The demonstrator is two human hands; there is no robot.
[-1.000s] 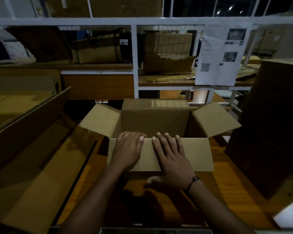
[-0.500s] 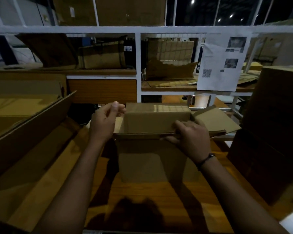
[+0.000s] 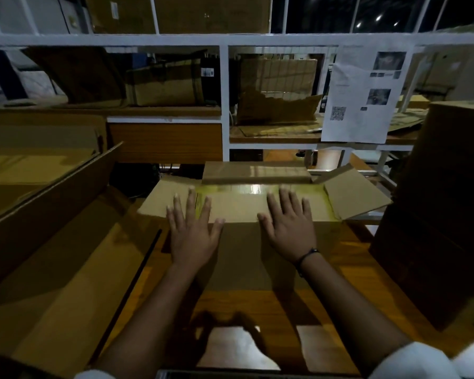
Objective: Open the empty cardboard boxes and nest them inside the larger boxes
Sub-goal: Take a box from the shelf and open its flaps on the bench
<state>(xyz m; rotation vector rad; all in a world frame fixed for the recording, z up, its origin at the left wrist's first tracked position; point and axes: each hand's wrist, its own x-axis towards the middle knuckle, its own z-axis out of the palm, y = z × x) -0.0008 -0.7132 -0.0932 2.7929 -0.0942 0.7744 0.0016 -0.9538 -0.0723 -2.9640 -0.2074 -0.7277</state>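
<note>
At mid-frame the box (image 3: 238, 206) sits on the table (image 3: 340, 269) under the left hand (image 3: 193, 233) and right hand (image 3: 289, 228), both spread flat on its top and gripping nothing, so I judge a hard push could cave that panel or skid the box away.

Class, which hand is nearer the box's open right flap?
Right. The right hand is just left of the flap; the left hand is farther left, across the box top.

Two hands (image 3: 193, 236) (image 3: 290, 231), one small open-flapped box (image 3: 240, 207), one printed sheet (image 3: 363, 105), one wristband (image 3: 306, 255)
</note>
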